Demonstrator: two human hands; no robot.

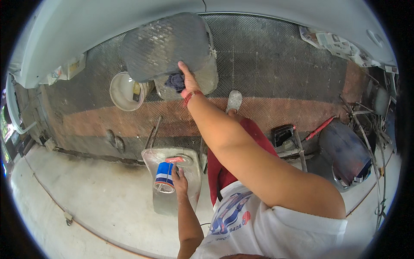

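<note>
My right hand point(188, 83) is closed round a bunched dark cloth point(174, 82), the thumb lying on the lower edge of a dark grey rounded panel point(166, 45). Worn, lighter patches mark the panel, which covers part of a paler grey seat-like surface point(207, 80). Lower down, my left hand point(180, 180) has its fingers stretched out against the side of a blue and white can point(164, 175). That can stands on a worn grey chair point(194, 181), close to a round lid point(185, 162) and a small red object point(174, 159) whose kind is unclear.
A whitish bucket point(115, 96) with something inside stands left of the panel. Pale car bodywork point(99, 21) curves along the far side, with newspaper point(336, 43) at right. Metal rods point(366, 138), a dark curved part point(345, 146) and a red-handled tool point(319, 128) lie rightward.
</note>
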